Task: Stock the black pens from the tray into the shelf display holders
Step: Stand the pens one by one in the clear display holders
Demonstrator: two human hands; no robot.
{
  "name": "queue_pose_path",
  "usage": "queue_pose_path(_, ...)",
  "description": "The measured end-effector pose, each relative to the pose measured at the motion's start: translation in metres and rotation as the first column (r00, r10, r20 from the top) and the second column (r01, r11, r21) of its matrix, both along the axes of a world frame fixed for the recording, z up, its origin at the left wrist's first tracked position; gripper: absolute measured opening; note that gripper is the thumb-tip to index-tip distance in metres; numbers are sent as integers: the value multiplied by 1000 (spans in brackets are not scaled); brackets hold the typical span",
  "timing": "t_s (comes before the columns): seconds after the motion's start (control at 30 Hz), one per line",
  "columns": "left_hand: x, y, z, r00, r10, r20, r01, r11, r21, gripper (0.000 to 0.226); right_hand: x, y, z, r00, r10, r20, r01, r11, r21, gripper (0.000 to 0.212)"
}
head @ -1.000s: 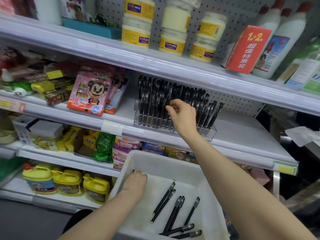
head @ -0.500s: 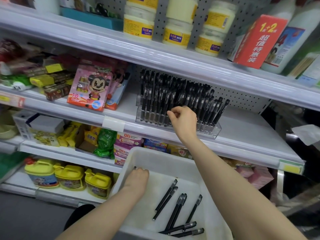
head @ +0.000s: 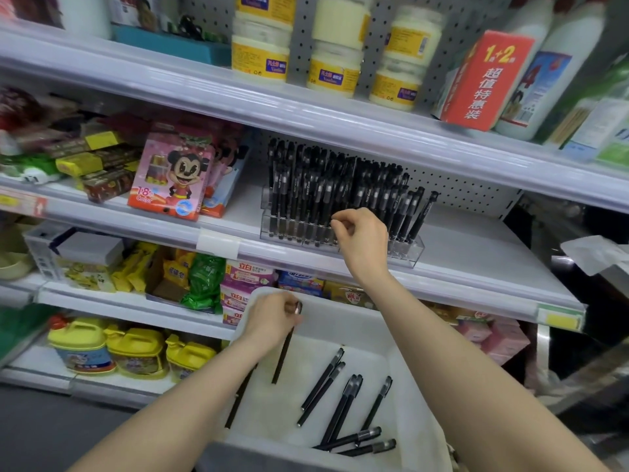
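Note:
A white tray sits low in front of me with several loose black pens on its floor. My left hand is over the tray's far left corner, shut on a black pen that hangs tip down. Another pen lies along the tray's left wall, partly under my forearm. On the middle shelf stands a clear display holder packed with upright black pens. My right hand is at the holder's front, fingertips pinched on a pen standing there.
A pink crayon box stands left of the holder. Bare white shelf lies right of it. Cream jars and a red carton fill the shelf above. Soap packs and yellow jugs sit lower left.
My left hand has closed on a pen and raised it off the tray floor. My right hand has slid down the pens toward the holder's base.

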State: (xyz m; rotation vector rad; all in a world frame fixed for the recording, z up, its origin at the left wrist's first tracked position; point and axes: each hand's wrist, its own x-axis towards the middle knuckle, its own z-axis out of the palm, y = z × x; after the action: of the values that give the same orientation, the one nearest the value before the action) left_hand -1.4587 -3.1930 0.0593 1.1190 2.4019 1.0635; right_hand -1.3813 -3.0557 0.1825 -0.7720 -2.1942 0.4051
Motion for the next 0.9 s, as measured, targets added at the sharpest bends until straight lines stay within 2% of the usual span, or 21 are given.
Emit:
queue_pose_path(0.1, -6, 8, 28, 996, 51, 69, -61, 986, 158, 34, 10, -2, -2, 1000, 14, -5, -14, 1000, 8, 13)
queue_pose_path(0.27, -15, 20, 60, 988, 89, 127, -126, 938, 324, 29, 25, -6, -17, 997, 59, 46, -59, 998, -5, 8)
queue_pose_path(0.43, -14, 25, 74, 980, 70, 187, -145, 892, 427, 19, 35, -13, -32, 963, 207, 171, -182, 972, -147, 12)
queue_pose_path(0.6, -9, 30, 80, 973, 30, 231, -142, 861, 488, 21, 34, -19, -41, 941, 251, 227, -200, 953, -226, 10)
queue_pose_path(0.9, -9, 21, 66, 987, 3, 158, -75, 888, 453, 16, 34, -17, -46, 950, 218, 223, -154, 950, -271, 12)
